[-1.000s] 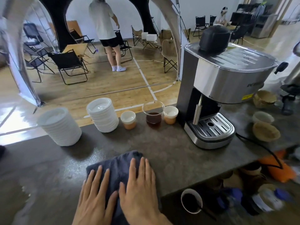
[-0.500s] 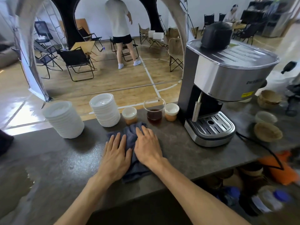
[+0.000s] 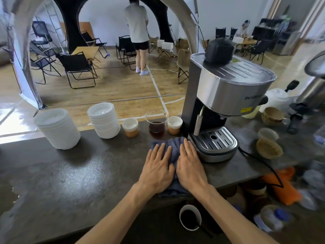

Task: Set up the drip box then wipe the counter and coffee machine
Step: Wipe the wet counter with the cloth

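A dark blue-grey cloth (image 3: 173,147) lies flat on the dark stone counter (image 3: 79,173). My left hand (image 3: 157,168) and my right hand (image 3: 190,164) both press on it, palms down, fingers spread. The cloth's far edge reaches the base of the silver and black coffee machine (image 3: 225,95). The machine's slotted drip tray (image 3: 215,140) sits just right of my right fingertips.
Two stacks of white lids (image 3: 57,128) (image 3: 103,119) stand at the back left. Two small cups (image 3: 131,127) (image 3: 174,125) flank a glass of dark coffee (image 3: 156,124) behind the cloth. Paper filters (image 3: 269,147), a power cord (image 3: 260,161) and clutter lie to the right.
Both hands have pushed the cloth away from me and to the right, from the near counter edge up to the coffee machine's base.
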Motion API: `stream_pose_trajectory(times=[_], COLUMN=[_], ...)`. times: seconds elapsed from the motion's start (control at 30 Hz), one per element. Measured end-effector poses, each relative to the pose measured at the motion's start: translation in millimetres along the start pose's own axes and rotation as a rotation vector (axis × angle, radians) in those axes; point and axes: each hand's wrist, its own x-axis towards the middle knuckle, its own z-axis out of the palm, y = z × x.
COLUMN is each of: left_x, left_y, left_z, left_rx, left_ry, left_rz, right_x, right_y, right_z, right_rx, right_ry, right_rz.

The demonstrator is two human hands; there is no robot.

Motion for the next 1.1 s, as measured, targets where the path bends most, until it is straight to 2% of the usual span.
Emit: stream_pose_trajectory(times=[0.03, 0.13, 0.3, 0.4, 0.63, 0.83, 1.1], left_x=[-2.7, -24.5, -63.5, -57.1, -47.8, -108.0, -228.1], left_y=[2.5, 10.5, 36.8, 36.6, 10.2, -77.9, -232.3], left_z=[1.2, 2.8, 4.6, 4.7, -7.1, -34.8, -80.0], left_rx=[0.008, 0.008, -0.022, -0.014, -0.027, 0.004, 0.007], left_ry=[0.0, 0.022, 0.019, 0.043, -0.039, -0.056, -0.029], left_rz=[0.019, 0.08, 0.132, 0.121, 0.127, 0.069, -0.113], right_x=[-5.0, -36.9, -91.8, -80.2, -56.8, -63.5, -89.0], right_y=[0.9, 6.2, 21.0, 18.9, 0.1, -111.3, -302.7], right_z=[-7.0, -18.8, -13.3, -9.9, -7.5, 16.8, 77.7], right_rx=[-0.001, 0.064, -0.088, -0.146, -0.159, -0.114, -0.072], right_ry=[0.012, -0.102, -0.041, -0.054, -0.114, -0.205, -0.147], right_rz=[-0.026, -0.067, -0.055, -0.05, -0.035, -0.073, -0.193])
